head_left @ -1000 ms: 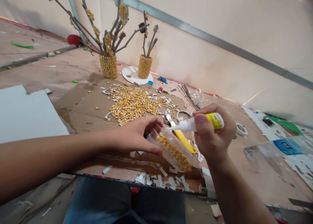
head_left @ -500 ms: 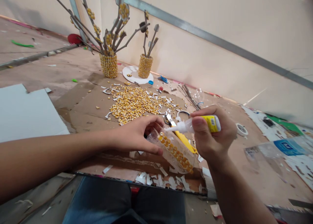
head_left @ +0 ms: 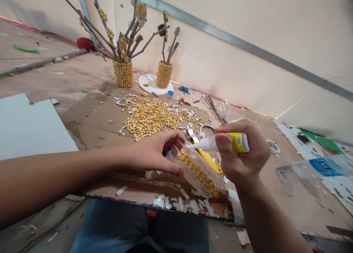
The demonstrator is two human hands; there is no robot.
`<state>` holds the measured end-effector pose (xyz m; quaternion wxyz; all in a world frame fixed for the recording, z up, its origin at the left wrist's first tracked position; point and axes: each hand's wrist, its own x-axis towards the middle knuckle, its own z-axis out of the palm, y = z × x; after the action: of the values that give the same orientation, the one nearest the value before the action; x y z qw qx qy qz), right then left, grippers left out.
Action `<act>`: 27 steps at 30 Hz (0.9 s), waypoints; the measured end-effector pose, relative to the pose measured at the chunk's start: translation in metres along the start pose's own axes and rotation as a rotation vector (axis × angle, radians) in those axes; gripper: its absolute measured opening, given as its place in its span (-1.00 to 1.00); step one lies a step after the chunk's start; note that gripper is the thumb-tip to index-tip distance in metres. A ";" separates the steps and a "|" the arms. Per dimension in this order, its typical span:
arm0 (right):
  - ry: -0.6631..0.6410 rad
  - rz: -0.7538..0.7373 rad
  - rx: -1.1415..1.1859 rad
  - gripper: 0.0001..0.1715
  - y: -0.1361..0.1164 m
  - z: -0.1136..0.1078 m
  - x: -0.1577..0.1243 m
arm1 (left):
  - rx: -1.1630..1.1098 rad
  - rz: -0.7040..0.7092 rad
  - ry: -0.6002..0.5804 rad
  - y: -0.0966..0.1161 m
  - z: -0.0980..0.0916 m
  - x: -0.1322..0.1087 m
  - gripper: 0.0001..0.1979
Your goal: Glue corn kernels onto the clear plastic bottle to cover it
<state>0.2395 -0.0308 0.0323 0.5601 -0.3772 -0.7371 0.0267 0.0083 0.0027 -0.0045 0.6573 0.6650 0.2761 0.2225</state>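
My left hand (head_left: pixel 161 152) grips a clear plastic bottle piece (head_left: pixel 190 177) by its upper left end, thumb in front and fingers behind. Rows of yellow corn kernels (head_left: pixel 197 171) run along the side of the plastic, which lies tilted near the table's front edge. In my right hand (head_left: pixel 244 157) is a white glue bottle (head_left: pixel 231 141) with a yellow label, wrapped by fingers and thumb. Its narrow nozzle (head_left: pixel 194 145) points left, at the plastic's upper edge beside the kernels. A yellow utility knife (head_left: pixel 208 159) lies partly hidden behind the plastic piece.
Loose corn kernels (head_left: pixel 151 117) are heaped on cardboard ahead. Behind stand a large kernel-covered pot (head_left: pixel 122 74) with branches and a smaller pot (head_left: pixel 164 74). A plastic bottle (head_left: pixel 311 168) lies right, white board (head_left: pixel 33 128) left, paper scraps (head_left: pixel 182 205) along the front edge.
Hardly anything differs. My right hand and the glue bottle have shifted very slightly to the right; the left hand keeps its hold on the plastic piece.
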 end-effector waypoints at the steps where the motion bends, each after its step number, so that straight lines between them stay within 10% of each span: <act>1: -0.004 -0.005 -0.001 -0.96 0.000 0.000 0.000 | 0.000 -0.001 0.000 0.000 0.000 0.000 -0.40; 17: -0.068 0.259 0.313 -0.36 0.018 0.000 0.002 | -0.003 0.019 0.034 0.000 -0.001 0.002 -0.42; 27: -0.128 0.420 0.449 -0.67 0.024 -0.003 0.006 | -0.034 -0.022 0.087 -0.002 0.000 0.003 -0.37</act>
<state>0.2538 -0.0114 0.0267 0.5641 -0.3858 -0.6525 0.3275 0.0100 0.0049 -0.0072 0.6582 0.6405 0.3079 0.2484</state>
